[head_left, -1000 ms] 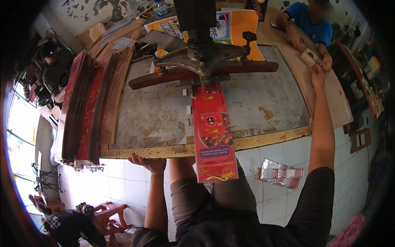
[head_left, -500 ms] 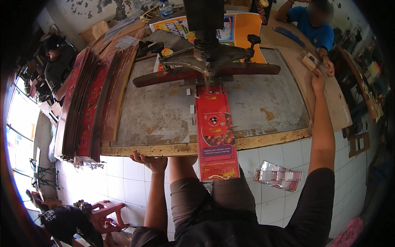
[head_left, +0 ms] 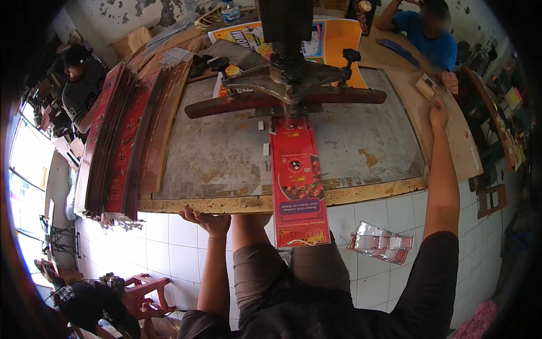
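Note:
A long red printed carton blank lies flat on the grey metal-topped table, its far end under the dark press arm and its near end hanging past the table's front edge. My left hand grips the underside of that front edge, left of the blank. My right hand reaches far right onto a brown board, fingers resting flat just below a small tan block; nothing is held in it.
Stacks of red carton blanks stand along the table's left side. A seated person in a blue shirt works at the far right. Foil-wrapped packets lie on the white tiled floor. Another person sits at far left.
The view has shifted slightly. The other person's hand has drawn back from the small tan block; my right hand stays on the board just below it. My left hand has not moved.

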### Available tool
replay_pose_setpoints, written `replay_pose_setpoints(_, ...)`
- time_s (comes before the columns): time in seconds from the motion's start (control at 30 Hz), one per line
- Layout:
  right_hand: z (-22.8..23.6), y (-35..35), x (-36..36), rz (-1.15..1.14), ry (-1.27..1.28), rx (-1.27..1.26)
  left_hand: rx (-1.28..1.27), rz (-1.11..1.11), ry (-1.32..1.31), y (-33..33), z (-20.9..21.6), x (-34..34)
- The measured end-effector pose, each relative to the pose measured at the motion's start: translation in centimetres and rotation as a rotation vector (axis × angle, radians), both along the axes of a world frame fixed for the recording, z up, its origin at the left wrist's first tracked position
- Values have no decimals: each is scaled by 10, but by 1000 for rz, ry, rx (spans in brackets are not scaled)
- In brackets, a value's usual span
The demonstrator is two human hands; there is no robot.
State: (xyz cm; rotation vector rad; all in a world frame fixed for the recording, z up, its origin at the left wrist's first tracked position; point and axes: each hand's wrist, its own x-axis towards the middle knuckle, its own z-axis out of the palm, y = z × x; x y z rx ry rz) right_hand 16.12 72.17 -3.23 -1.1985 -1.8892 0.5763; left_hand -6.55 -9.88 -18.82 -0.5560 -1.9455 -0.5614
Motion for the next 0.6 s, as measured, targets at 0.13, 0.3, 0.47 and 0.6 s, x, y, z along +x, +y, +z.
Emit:
replay_pose_setpoints(0.13, -5, 11, 10, 111, 248, -134, -26, -13, -19, -4, 4, 5)
replay_pose_setpoints(0.3, 16, 38, 59, 205, 481, -284, 34, -76, -105, 12, -2, 9)
replay_pose_setpoints(0.47, 5, -113, 42, 373, 292, -90, -5, -85, -115, -5, 7, 19)
replay_pose_setpoints(0.6, 40, -357, 46, 731, 156, 16, -4, -97, -130, -8, 17, 30)
